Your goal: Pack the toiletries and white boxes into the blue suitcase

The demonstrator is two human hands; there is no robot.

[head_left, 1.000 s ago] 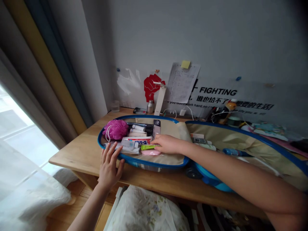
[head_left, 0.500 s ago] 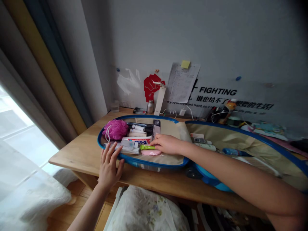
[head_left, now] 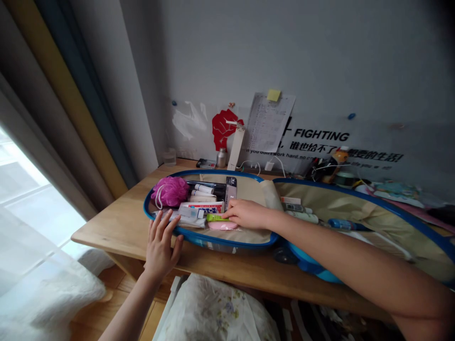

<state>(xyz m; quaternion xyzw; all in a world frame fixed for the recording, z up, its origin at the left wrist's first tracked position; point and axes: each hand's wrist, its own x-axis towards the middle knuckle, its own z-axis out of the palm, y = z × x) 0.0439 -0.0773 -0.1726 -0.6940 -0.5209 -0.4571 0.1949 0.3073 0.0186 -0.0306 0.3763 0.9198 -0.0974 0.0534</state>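
Observation:
An open blue-rimmed suitcase (head_left: 249,245) lies on the wooden desk, with toiletries in its left half. My right hand (head_left: 245,213) reaches into that half, fingers closed on the end of a small green tube (head_left: 215,218). Just below the tube is a pink item (head_left: 222,226) in clear wrapping; above it lies a toothpaste box (head_left: 208,207). My left hand (head_left: 162,244) rests with fingers spread over the near-left rim, fingertips by a clear packet (head_left: 192,220). A magenta bath puff (head_left: 170,191) sits at the far left, next to white tubes (head_left: 203,192) and a flat grey package (head_left: 231,188).
The suitcase's right half holds a blue bottle (head_left: 346,224) and several small items. Behind stand a white lamp (head_left: 236,147), a silver bottle (head_left: 221,157) and charging cables. A floral-covered chair (head_left: 220,308) is below the desk edge (head_left: 103,241); curtains (head_left: 71,94) hang left.
Almost nothing differs. My right hand's fingers have shifted very slightly at the green tube; my left hand stays on the rim.

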